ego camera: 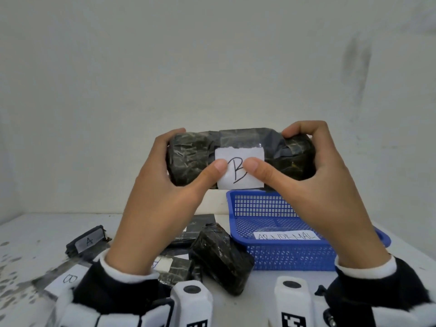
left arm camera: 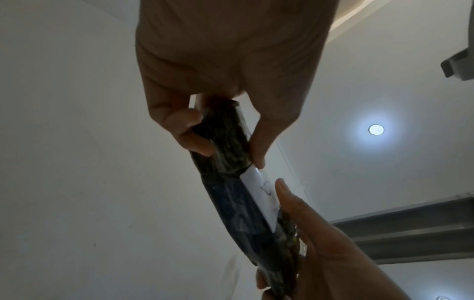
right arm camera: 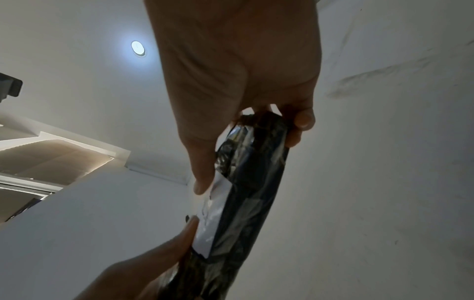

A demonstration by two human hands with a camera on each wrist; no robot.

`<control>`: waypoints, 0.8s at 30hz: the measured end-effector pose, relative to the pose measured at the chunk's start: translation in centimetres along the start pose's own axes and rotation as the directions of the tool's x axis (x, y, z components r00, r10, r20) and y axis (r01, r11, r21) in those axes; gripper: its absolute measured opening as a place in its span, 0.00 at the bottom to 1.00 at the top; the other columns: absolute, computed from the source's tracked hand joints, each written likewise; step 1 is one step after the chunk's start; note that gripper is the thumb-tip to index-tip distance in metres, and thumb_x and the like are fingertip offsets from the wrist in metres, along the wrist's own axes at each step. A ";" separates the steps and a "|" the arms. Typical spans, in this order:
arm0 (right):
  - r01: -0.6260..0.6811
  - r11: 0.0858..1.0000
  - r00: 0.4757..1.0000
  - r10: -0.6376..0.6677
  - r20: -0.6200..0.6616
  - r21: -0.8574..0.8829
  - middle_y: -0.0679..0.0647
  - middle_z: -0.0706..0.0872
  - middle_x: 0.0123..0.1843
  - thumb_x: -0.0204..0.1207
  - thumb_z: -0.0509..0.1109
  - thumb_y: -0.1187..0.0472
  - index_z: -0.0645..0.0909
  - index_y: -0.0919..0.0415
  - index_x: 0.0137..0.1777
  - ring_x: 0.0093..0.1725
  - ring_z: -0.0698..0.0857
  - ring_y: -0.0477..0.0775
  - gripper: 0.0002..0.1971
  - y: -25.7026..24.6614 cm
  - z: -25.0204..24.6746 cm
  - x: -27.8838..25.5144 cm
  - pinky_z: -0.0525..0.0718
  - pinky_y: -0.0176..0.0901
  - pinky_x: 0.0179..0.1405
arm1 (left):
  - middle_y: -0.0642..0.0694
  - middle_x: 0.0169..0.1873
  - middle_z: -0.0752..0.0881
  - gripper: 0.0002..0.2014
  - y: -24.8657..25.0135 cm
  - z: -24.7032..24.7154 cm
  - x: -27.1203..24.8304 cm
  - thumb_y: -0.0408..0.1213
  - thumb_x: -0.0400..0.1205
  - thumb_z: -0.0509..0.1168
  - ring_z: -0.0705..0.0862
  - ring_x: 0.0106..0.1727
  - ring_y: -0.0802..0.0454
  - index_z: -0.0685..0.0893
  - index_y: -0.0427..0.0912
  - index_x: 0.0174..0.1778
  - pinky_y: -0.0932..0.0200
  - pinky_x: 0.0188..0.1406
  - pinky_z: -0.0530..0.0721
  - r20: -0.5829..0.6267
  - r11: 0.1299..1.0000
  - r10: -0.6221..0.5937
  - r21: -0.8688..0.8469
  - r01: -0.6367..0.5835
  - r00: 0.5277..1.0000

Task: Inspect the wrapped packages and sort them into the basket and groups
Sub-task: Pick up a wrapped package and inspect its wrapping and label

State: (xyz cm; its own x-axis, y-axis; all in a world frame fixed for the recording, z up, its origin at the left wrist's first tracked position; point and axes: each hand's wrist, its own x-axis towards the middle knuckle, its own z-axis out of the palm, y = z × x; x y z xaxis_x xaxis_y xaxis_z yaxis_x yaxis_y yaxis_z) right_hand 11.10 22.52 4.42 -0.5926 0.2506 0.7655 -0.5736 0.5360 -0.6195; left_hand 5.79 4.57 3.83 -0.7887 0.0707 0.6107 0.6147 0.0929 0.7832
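A black wrapped package [ego camera: 191, 156] with a white label marked B [ego camera: 238, 169] is held up level in front of the wall. My left hand [ego camera: 165, 185] grips its left end, thumb on the label's left edge. My right hand [ego camera: 313, 185] grips the right end, thumb on the label's right edge. In the left wrist view the left hand [left arm camera: 218, 97] pinches the package [left arm camera: 225, 146] end-on. In the right wrist view the right hand [right arm camera: 243, 91] clamps the package [right arm camera: 246, 182] the same way. A blue basket [ego camera: 290, 254] labelled ABNORMAL stands below on the right.
On the white table [ego camera: 30, 234] lie several black packages: one marked A [ego camera: 87, 241] at left, one marked B [ego camera: 68, 279] near the front left, a bulky unlabelled one [ego camera: 221, 256] in the middle beside the basket. A wall stands close behind.
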 end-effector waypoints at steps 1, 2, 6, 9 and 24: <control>-0.004 1.000 1.000 0.004 0.005 0.007 0.34 0.86 0.50 0.57 0.79 0.38 0.73 0.40 0.55 0.47 0.90 0.39 0.28 0.1 0.0 0.0 0.89 0.32 0.43 | 0.62 0.50 0.87 0.37 0.0 0.0 0.0 0.63 0.59 0.72 0.86 0.42 0.62 0.73 0.70 0.66 0.62 0.41 0.78 -0.005 1.000 -0.002 -0.014 0.002 1.000; -0.009 1.000 1.000 0.009 0.010 0.004 0.34 0.86 0.50 0.58 0.79 0.38 0.73 0.40 0.54 0.46 0.90 0.39 0.26 0.1 0.0 0.1 0.89 0.32 0.43 | 0.63 0.51 0.87 0.38 -0.1 0.0 0.1 0.63 0.59 0.73 0.86 0.43 0.61 0.71 0.71 0.67 0.61 0.43 0.79 -0.010 1.000 -0.002 -0.022 0.002 1.000; -0.063 0.997 0.998 0.064 0.025 -0.046 0.34 0.87 0.47 0.58 0.77 0.35 0.72 0.37 0.54 0.43 0.89 0.39 0.26 0.4 0.0 0.1 0.85 0.27 0.39 | 0.57 0.52 0.87 0.45 0.0 0.0 0.1 0.65 0.58 0.70 0.88 0.41 0.61 0.68 0.64 0.74 0.64 0.39 0.82 0.034 1.000 -0.027 -0.007 0.027 0.999; -0.098 0.995 0.995 0.097 0.037 0.017 0.37 0.91 0.48 0.60 0.69 0.30 0.70 0.32 0.68 0.46 0.90 0.38 0.34 0.3 -0.3 0.3 0.84 0.25 0.42 | 0.53 0.45 0.88 0.33 -0.2 -0.3 0.3 0.61 0.64 0.69 0.84 0.28 0.63 0.75 0.60 0.66 0.68 0.28 0.77 0.005 0.999 0.005 -0.049 -0.005 1.000; -0.122 0.987 0.990 0.128 0.058 -0.102 0.32 0.89 0.45 0.73 0.58 0.32 0.83 0.38 0.55 0.43 0.86 0.41 0.20 0.1 -0.2 0.3 0.82 0.38 0.39 | 0.47 0.50 0.91 0.13 -0.7 -1.1 1.2 0.53 0.73 0.67 0.91 0.51 0.49 0.77 0.56 0.51 0.42 0.60 0.85 0.029 0.951 -0.046 -0.306 0.052 0.999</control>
State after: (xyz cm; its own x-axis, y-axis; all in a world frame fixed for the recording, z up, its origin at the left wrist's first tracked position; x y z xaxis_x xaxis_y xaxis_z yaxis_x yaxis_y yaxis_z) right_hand 10.98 22.78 4.62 -0.6933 0.2699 0.6682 -0.4365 0.5806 -0.6873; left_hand 4.42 3.51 4.17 -0.8158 0.0949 0.5705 0.5435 -0.2117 0.8123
